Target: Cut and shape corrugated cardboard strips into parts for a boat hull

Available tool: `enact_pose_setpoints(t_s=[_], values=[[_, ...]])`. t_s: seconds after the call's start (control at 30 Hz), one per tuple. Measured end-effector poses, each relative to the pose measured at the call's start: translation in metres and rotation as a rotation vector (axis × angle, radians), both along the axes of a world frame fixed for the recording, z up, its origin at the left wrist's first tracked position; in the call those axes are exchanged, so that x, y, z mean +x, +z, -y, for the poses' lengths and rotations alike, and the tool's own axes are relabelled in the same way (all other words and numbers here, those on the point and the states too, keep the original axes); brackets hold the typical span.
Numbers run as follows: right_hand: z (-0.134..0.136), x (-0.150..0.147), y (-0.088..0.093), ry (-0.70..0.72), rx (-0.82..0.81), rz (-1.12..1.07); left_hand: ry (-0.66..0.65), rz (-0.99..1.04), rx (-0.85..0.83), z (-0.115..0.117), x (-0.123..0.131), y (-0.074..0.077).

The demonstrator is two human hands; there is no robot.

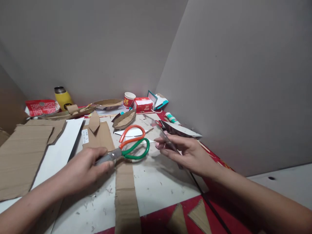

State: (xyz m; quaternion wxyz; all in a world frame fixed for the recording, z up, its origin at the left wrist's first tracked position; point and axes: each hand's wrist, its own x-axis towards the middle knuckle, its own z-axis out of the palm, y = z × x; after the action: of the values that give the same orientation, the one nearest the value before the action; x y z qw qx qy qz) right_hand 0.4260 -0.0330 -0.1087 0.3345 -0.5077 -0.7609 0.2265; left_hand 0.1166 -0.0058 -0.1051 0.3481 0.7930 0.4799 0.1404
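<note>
My left hand [89, 165] is closed around the grey blades of a pair of scissors. The scissors [136, 152] point their orange and green handle loops away from me, to the right. Between the fingers of my right hand [185, 151] is a thin, flat, see-through ruler [159, 128], tilted and slightly blurred; its markings cannot be read. Beneath the scissors, a long cardboard strip [126, 198] runs toward me over the white board [156, 191]. A leaf-shaped cardboard piece [124, 120] lies just beyond the handles.
Cardboard sheets [23, 156] are stacked at left. A yellow bottle [62, 98], a paper cup [129, 99] and a red box [143, 104] stand near the back wall. A glue tube [172, 118] lies by the right wall. Two cardboard triangles [200, 216] rest on red cloth.
</note>
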Motion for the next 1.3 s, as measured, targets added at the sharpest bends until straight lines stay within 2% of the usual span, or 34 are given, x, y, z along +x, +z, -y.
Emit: enact_pose_setpoints(t_s=[0.07,0.17,0.27,0.37,0.53,0.8,1.0,1.1,1.2,1.3], values=[[0.001,0.001,-0.004,-0.027,-0.163,-0.052,0.090,0.130,-0.048,-0.005,-0.002,0.001],[0.003,0.000,-0.012,0.008,-0.345,-0.094,0.258,0.336,-0.104,-0.009,-0.001,0.000],[0.007,-0.005,-0.019,0.060,-0.447,-0.137,0.453,0.421,-0.063,-0.014,-0.001,-0.007],[0.014,-0.012,-0.023,0.147,-0.495,-0.131,0.603,0.503,-0.086,-0.023,-0.005,-0.021],[0.021,-0.021,-0.028,0.248,-0.530,-0.041,0.716,0.693,-0.204,-0.036,-0.011,-0.040],[0.020,-0.025,-0.031,0.270,-0.452,0.089,0.729,0.722,-0.315,-0.035,-0.008,-0.041],[0.021,-0.025,-0.028,0.305,-0.502,0.028,0.635,0.628,-0.356,-0.035,-0.009,-0.035],[0.020,-0.024,-0.029,0.295,-0.552,-0.046,0.596,0.505,-0.353,-0.032,-0.008,-0.028],[0.018,-0.023,-0.031,0.280,-0.604,-0.103,0.514,0.144,-0.227,-0.031,-0.010,-0.020],[0.017,-0.021,-0.035,0.282,-0.654,-0.141,0.400,-0.327,0.120,-0.027,-0.012,-0.014]])
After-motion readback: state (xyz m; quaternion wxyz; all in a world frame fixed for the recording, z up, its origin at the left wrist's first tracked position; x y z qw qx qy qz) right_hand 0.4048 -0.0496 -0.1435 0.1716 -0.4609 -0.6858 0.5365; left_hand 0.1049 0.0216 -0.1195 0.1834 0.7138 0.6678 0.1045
